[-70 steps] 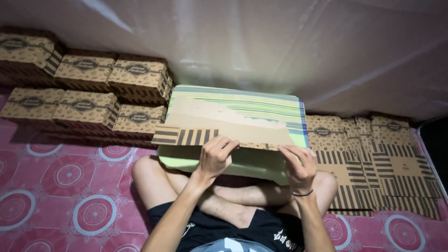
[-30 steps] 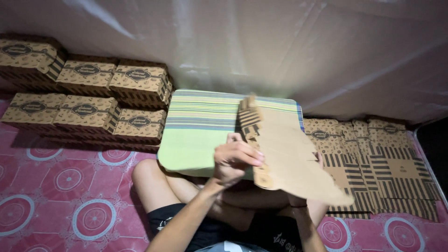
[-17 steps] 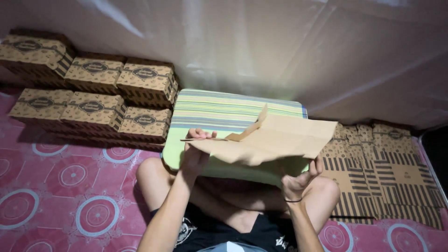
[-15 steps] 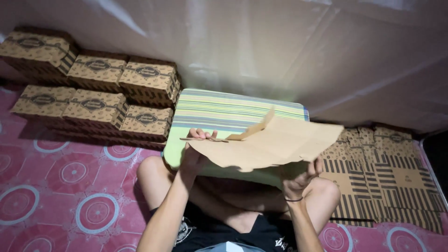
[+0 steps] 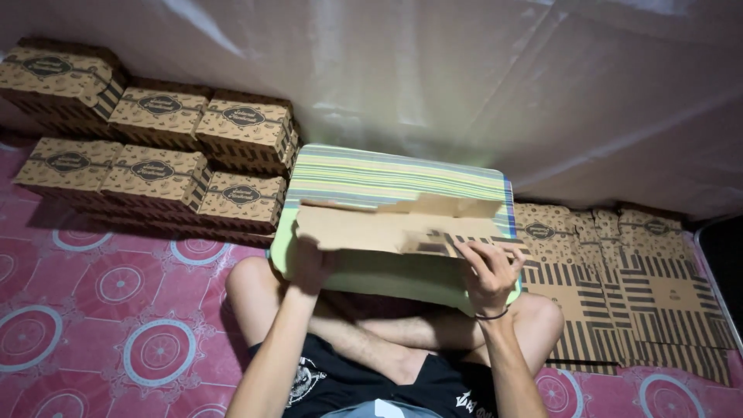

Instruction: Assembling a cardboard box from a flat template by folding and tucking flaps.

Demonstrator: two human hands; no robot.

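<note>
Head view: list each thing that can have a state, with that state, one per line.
Cardboard blank: partly folded, flaps raised, lying on the striped tray.
Striped tray: resting across the person's crossed legs.
Left hand: gripping the blank's left end.
Right hand: pressing on the blank's right end.
Folded boxes: closed, stacked at left.
Flat blanks: unfolded, piled at right.

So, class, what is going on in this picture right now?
A person sits cross-legged on a pink patterned mat with a striped board across the lap. Both hands hold a flat cardboard blank on that board: the left hand grips its left end, the right hand presses its right end. Folded boxes are stacked to the left against the wall, and more flat blanks lie to the right.
</note>
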